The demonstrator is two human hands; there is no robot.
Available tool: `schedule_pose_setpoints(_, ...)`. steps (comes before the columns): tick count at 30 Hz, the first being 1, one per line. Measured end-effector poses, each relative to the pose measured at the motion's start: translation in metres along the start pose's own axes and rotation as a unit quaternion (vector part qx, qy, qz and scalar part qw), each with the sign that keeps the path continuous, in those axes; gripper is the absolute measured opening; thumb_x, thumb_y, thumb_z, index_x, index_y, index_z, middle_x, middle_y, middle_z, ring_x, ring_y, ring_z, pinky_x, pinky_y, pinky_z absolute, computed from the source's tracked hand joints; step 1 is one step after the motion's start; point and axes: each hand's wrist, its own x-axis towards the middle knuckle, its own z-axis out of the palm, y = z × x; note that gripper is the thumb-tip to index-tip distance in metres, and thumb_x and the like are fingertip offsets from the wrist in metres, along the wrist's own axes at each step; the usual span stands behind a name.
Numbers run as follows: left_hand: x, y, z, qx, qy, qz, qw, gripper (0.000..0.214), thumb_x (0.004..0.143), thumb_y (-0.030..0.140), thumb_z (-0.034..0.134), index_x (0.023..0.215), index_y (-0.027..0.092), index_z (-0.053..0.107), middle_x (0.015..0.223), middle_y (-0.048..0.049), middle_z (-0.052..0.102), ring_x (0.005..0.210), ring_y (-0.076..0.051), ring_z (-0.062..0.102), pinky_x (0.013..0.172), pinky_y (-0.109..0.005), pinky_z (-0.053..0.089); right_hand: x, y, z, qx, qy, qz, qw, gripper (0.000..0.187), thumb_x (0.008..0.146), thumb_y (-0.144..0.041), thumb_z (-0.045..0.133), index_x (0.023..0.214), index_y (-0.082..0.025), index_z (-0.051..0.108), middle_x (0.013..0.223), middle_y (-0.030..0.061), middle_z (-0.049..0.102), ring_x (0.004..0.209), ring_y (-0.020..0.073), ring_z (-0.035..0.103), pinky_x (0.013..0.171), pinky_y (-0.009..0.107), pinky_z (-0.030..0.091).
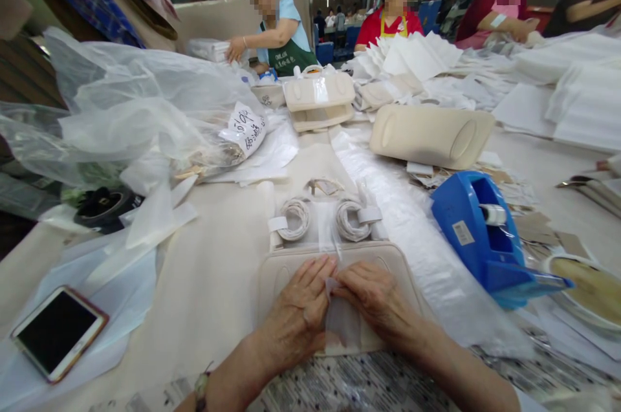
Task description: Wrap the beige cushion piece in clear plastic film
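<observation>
I am working at a wide, cluttered counter (208,224), so well-placed work is mattering: the beige bag (279,270) is lying flat directly in front of me, its near edge towards my body. Its face is looking soft and padded, so I am judging that broad, even pressure is safer than digging in with nails. The blue tape dispenser (478,257) is standing off to the right, well apart from the bag.

My left hand (303,305) is lying spread on the bag with its fingers straight and together, acting as the anchor. My right hand (376,295) is bending its fingers and pinching the edge of a clear strip (342,325) that is running down the bag's middle; whether it is tape or plain film, I cannot tell. For a neat result I am favouring smoothing from the centre outwards, with the strip straight and light tension only, since hard tugging could be creasing it.

Beyond the bag's far edge, two pale cord coils (305,218) are sitting side by side, each wearing a small white wrap (278,224) that is best left undisturbed.
</observation>
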Motion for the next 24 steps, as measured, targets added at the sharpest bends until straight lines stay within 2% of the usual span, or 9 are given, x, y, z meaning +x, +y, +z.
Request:
schedule_pose_setpoints(4, -0.004, -0.003, 0.005, -0.022, 0.002, 0.005, 1.0, 0.076, 0.077, 0.043, 0.063, 0.132, 0.0, 0.033, 0.137, -0.028, 0.041, 0.136, -0.033, 0.026, 0.107, -0.051, 0.035, -0.001, 0.001, 0.001, -0.002, 0.004, 0.005, 1.0, 0.025, 0.096, -0.028, 0.043, 0.086, -0.017, 0.062, 0.07, 0.0032, 0.063, 0.063, 0.0158, 0.056, 0.06, 0.026, 0.041)
schedule_pose_setpoints(9, -0.004, -0.001, -0.003, -0.069, -0.074, -0.019, 0.995, 0.082, 0.073, 0.023, 0.06, 0.14, 0.002, 0.017, 0.145, -0.0262, 0.028, 0.14, -0.031, 0.014, 0.11, -0.053, 0.028, -0.003, 0.003, 0.003, -0.008, -0.003, 0.021, 1.0, 0.028, 0.095, -0.032, 0.044, 0.08, -0.017, 0.062, 0.069, 0.0027, 0.063, 0.065, 0.0165, 0.057, 0.061, 0.026, 0.042)
schedule_pose_setpoints(13, -0.001, -0.001, -0.019, -0.107, -0.131, -0.032, 0.985, 0.085, 0.064, 0.013, 0.053, 0.14, 0.001, 0.018, 0.149, -0.0249, 0.017, 0.14, -0.031, 0.007, 0.112, -0.055, 0.023, -0.003, 0.003, 0.003, -0.012, 0.003, 0.026, 1.0, 0.029, 0.095, -0.034, 0.045, 0.079, -0.017, 0.062, 0.07, 0.0031, 0.064, 0.066, 0.0173, 0.058, 0.062, 0.027, 0.043)
schedule_pose_setpoints(15, -0.001, -0.004, -0.023, -0.12, -0.147, -0.032, 0.981, 0.08, 0.064, 0.009, 0.048, 0.139, 0.003, 0.023, 0.149, -0.023, 0.019, 0.14, -0.029, 0.008, 0.112, -0.053, 0.023, -0.002, 0.002, 0.003, -0.017, 0.005, 0.024, 1.0, 0.028, 0.094, -0.033, 0.045, 0.08, -0.017, 0.063, 0.071, 0.0034, 0.065, 0.067, 0.0178, 0.059, 0.062, 0.028, 0.044)
schedule_pose_setpoints(19, -0.003, -0.012, -0.016, -0.125, -0.117, -0.03, 0.985, 0.063, 0.073, 0.002, 0.04, 0.135, 0.008, 0.034, 0.145, -0.0197, 0.033, 0.139, -0.024, 0.019, 0.111, -0.05, 0.027, -0.001, 0.003, 0.001, -0.023, 0.001, 0.02, 1.0, 0.025, 0.094, -0.031, 0.046, 0.082, -0.018, 0.063, 0.072, 0.0031, 0.066, 0.067, 0.0177, 0.06, 0.062, 0.028, 0.045)
schedule_pose_setpoints(24, -0.006, -0.012, -0.004, -0.113, -0.064, -0.02, 0.991, 0.056, 0.069, 0.001, 0.047, 0.125, 0.008, 0.045, 0.14, -0.0229, 0.04, 0.137, -0.028, 0.025, 0.108, -0.053, 0.031, -0.003, 0.004, 0.001, 0.002, 0.013, 0.017, 1.0, 0.027, 0.094, -0.032, 0.046, 0.078, -0.019, 0.063, 0.07, 0.0015, 0.065, 0.065, 0.0165, 0.06, 0.061, 0.027, 0.045)
